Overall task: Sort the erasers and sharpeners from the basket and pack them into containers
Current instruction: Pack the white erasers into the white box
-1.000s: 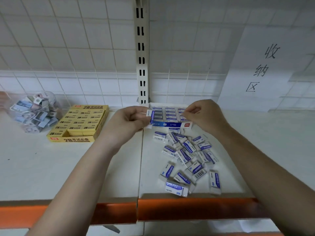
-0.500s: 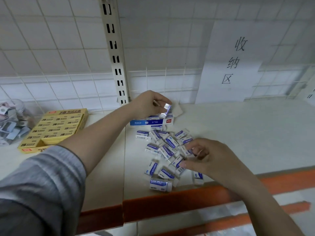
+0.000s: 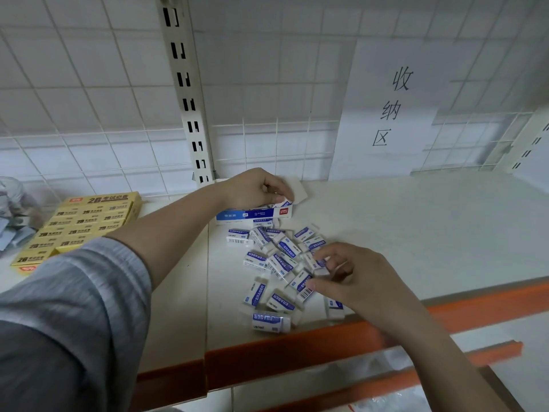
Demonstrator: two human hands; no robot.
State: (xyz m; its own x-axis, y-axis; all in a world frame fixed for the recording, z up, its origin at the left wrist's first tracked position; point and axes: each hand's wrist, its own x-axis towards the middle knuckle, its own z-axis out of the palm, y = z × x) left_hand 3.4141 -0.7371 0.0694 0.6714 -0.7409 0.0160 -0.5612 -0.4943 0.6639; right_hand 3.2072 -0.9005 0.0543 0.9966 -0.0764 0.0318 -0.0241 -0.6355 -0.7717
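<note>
Several white erasers with blue sleeves lie in a loose pile [image 3: 274, 263] on the white shelf. Behind the pile stands a blue-and-white eraser box [image 3: 252, 215] with its lid flap open. My left hand [image 3: 255, 188] is over the box, fingers curled on an eraser at the box's right end. My right hand [image 3: 353, 278] rests on the right side of the pile, and its fingers and thumb close round an eraser [image 3: 319, 263] there.
A yellow box of 2B erasers [image 3: 80, 224] sits at the left, beside a clear container [image 3: 13, 215] at the left edge. An upright slotted post [image 3: 190, 99] stands behind the box. The shelf's orange front edge [image 3: 297, 352] runs below the pile.
My left hand moved from in front of me to the box with its eraser and lowered it there. My right hand dropped from the box to the pile and closes on an eraser.
</note>
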